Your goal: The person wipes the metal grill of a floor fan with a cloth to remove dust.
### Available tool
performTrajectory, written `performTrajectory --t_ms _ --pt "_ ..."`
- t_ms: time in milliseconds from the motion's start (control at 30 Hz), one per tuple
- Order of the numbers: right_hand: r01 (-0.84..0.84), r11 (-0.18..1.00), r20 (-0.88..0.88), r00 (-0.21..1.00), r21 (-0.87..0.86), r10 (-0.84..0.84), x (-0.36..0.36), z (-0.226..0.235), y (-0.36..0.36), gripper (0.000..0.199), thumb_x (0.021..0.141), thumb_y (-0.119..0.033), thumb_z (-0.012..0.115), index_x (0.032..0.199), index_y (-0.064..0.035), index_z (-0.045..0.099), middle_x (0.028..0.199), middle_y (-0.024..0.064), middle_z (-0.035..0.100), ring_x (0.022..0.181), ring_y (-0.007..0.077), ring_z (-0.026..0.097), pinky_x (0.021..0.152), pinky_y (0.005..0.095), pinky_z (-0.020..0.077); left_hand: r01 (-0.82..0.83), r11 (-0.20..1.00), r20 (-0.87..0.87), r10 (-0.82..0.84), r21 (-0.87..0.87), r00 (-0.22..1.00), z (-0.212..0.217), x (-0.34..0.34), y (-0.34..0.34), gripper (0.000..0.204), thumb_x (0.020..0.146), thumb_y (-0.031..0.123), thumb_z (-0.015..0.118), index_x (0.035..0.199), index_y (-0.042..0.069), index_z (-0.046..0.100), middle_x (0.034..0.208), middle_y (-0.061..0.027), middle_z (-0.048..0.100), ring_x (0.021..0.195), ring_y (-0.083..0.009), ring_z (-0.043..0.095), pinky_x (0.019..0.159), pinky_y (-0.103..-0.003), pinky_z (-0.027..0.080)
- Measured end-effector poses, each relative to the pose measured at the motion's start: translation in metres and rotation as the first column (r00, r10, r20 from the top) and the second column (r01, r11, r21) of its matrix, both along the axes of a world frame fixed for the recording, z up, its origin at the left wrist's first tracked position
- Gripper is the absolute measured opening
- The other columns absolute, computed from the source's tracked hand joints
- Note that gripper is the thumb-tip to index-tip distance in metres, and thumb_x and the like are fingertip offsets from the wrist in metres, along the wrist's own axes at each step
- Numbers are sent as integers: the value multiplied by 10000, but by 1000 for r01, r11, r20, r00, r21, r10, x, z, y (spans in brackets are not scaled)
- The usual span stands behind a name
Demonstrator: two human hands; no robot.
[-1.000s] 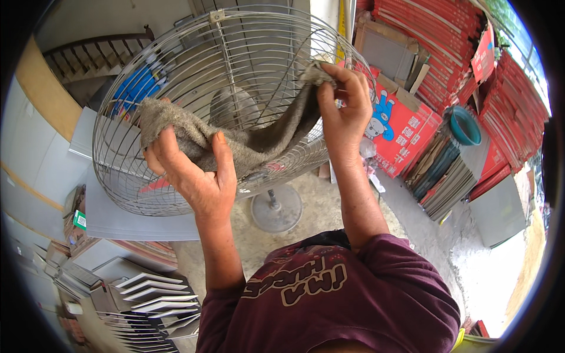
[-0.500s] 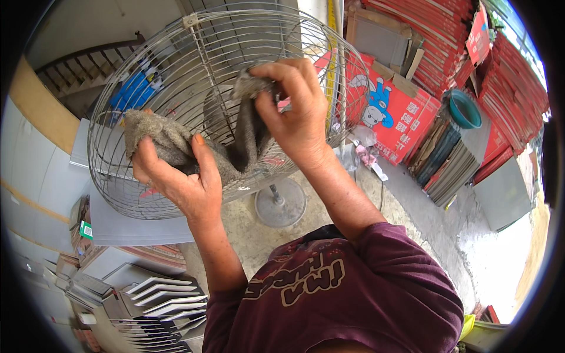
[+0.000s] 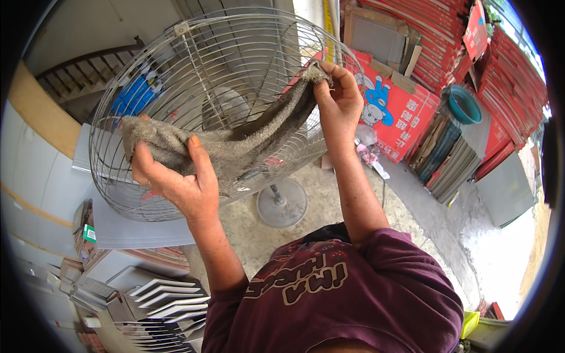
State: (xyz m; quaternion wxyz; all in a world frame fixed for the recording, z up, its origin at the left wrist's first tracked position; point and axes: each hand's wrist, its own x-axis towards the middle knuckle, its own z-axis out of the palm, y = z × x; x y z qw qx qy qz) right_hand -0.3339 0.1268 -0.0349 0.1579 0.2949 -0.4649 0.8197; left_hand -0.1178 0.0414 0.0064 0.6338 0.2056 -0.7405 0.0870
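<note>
Between the fingers of the left hand [image 3: 185, 185] and right hand [image 3: 341, 103], one grey cloth [image 3: 244, 147] is sagging. Left fingers and thumb are gripping its bunched end; right fingertips are pinching its opposite end. Beyond the fingers, one wire fan cage [image 3: 203, 76] is standing over one round base [image 3: 283, 209].

Rough cloth [image 3: 238, 152]; metal fan guard [image 3: 203, 76]

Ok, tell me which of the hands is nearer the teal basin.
Right. The right hand pinches one end of the gray cloth, left of the teal basin; the left hand holds the other end, farther left.
</note>
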Motion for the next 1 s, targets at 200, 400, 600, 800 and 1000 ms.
performTrajectory --t_ms 200,400,600,800,1000 --pt "75 989 -310 950 131 -31 50 26 -3 281 774 85 629 1023 -44 648 916 54 578 677 105 557 609 233 483 -2 1000 12 2 5 1000 -1 4 1 656 805 113 712 1332 -57 361 1240 -225 452 1156 -349 390 962 -466 341" --pt "75 986 -499 867 146 8 83 45 -18 313 746 86 663 1032 -39 667 916 72 573 702 145 578 607 251 488 8 1000 -13 -8 21 1000 -2 4 0 657 803 117 720 1331 -58 371 1241 -222 452 1157 -349 389 964 -465 348" --pt "147 975 -574 818 167 -25 80 45 -20 267 724 14 686 969 -85 652 888 72 564 764 251 613 613 347 518 -5 1000 -14 6 8 1000 0 3 2 652 806 106 718 1334 -56 371 1242 -222 455 1161 -343 380 951 -457 363" --pt "257 949 -431 889 184 -157 42 26 2 280 748 47 671 993 -86 680 887 62 588 680 157 592 601 281 513 0 1000 -29 1 20 1000 0 4 0 655 803 103 718 1336 -53 371 1232 -218 446 1151 -333 381 952 -449 366" --pt "279 946 -259 938 164 -231 9 1 11 264 763 59 657 1002 -48 684 829 42 578 617 107 538 598 244 479 10 999 -21 -9 37 1000 0 1 2 664 799 105 716 1343 -46 365 1232 -224 428 1167 -344 382 959 -453 360"
